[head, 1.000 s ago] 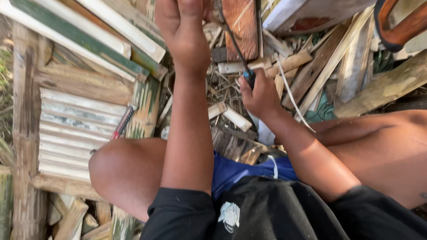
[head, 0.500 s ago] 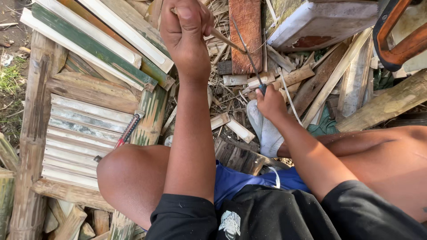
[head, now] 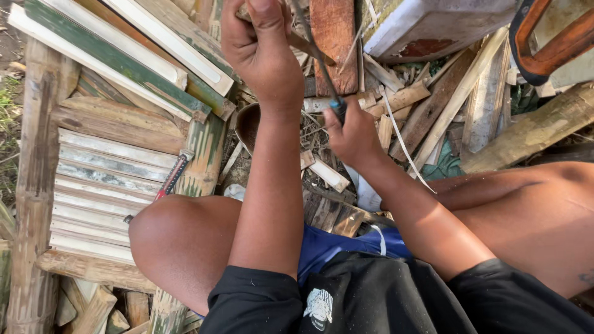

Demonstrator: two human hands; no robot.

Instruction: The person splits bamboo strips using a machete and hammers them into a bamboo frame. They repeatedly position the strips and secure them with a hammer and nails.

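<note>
Slatted bamboo platform fills the area left of the left-hand fingers, below them in frame. Split strips with green skin lie stacked just left of the same fingers. White box with chipped red patch sits up and to the right of both hands. Reddish plank stands directly between the two hands' fingers, behind the blade. Orange-and-black saw handle is far right, well apart from the fingers.

Left hand: fingers curled shut into a fist around a thin bamboo stick that pokes out to the right of the knuckles. Thumb on top, pressed down.

Right hand: fingers wrapped tight round the dark handle of a knife; blade runs up from the fingers toward the left fist and meets the stick just right of it.

Red-handled tool lies on the platform, well below-left of the left fingers, untouched.

Delta vs half a second ago: left fist has moved further up, now near the top edge. Right hand has shifted left and closer to the left forearm. Blade angle steeper. Grip on both unchanged. Red-handled tool has not moved on the platform.
</note>
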